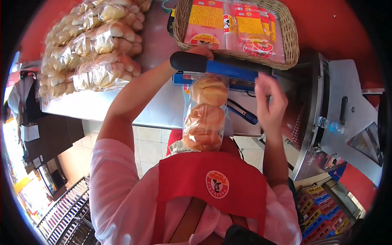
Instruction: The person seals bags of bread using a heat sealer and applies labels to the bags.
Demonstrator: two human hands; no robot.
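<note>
A clear plastic bag of bread rolls (205, 113) lies lengthwise before me, its far end at a blue impulse bag sealer (232, 71) with a black-ended arm. My left hand (201, 52) is at the far side of the sealer arm, mostly hidden behind it; its grip cannot be made out. Near the right end of the sealer arm, my right hand (269, 98) is raised with its fingers slightly bent and apart, holding nothing visible. A blue and black utility knife (242, 111) rests on the metal table (159, 107), right of the bag.
Stacked bags of rolls (101, 46) fill the table's left side. Behind the sealer stands a wicker basket (291, 36) with printed plastic bags (208, 18). A metal cabinet (318, 92) is at the right, and colourful stacked boxes (321, 211) are at lower right.
</note>
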